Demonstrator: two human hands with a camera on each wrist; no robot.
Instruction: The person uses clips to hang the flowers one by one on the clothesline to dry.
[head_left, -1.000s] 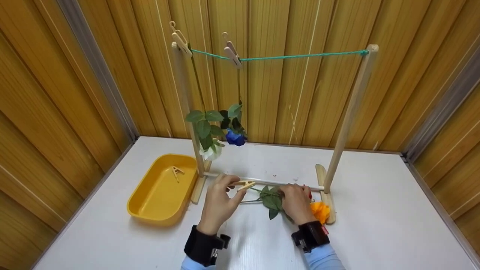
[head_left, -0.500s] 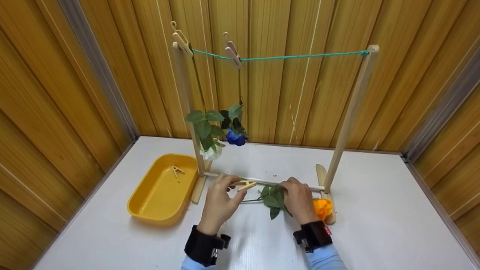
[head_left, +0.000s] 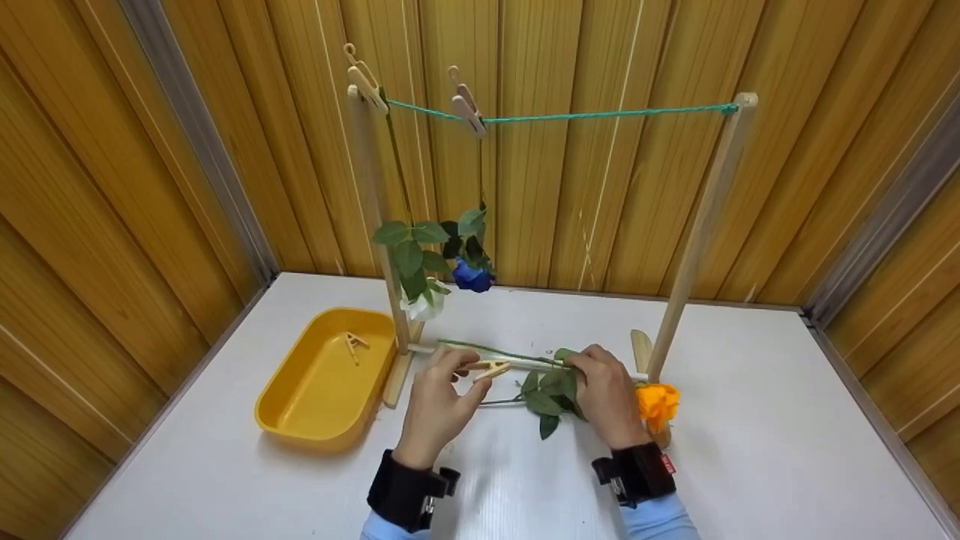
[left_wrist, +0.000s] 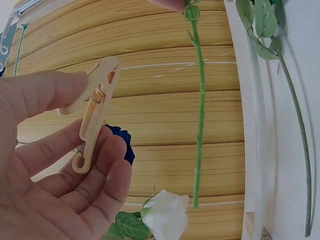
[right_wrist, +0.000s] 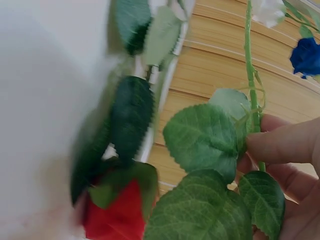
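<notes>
Head view, lower centre: my right hand (head_left: 606, 394) pinches the now-lifted orange rose (head_left: 658, 406), my left hand (head_left: 441, 405) a clothespin (head_left: 493, 370), so both seem ready.

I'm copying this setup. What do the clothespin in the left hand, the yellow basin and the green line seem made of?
Clothespin: probably smooth, satin plastic, judging by its even peach color and looped end; its spring looks like shiny metal wire.
Yellow basin: likely plastic, smooth with soft sheen and rounded corners.
Green line: apparently matte twisted cord, from its ridged look; fiber unclear.
</notes>
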